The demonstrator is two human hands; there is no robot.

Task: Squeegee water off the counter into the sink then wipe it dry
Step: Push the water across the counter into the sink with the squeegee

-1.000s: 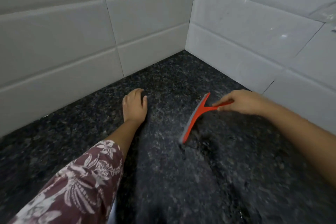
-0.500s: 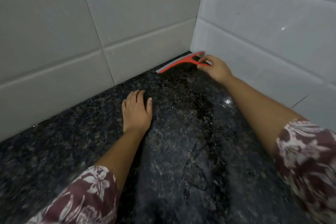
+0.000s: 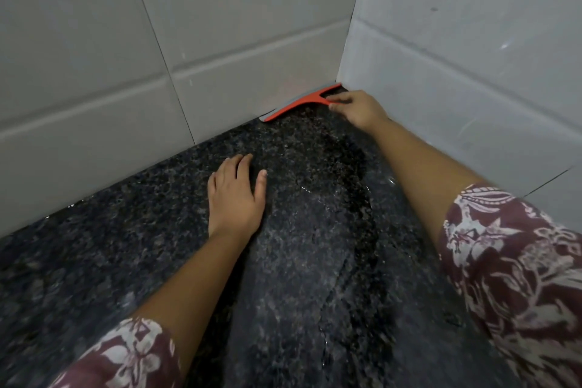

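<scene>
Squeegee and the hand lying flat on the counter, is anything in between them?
No object. In the head view, between the squeegee in the corner and the left hand there is only bare, dark speckled counter, and it looks wet.

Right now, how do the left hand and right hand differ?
The left hand lies flat on the counter, fingers straight; the right hand grips the red squeegee by its handle. The left hand sits mid-counter; the right hand reaches into the tiled corner. Both arms wear floral sleeves.
</scene>
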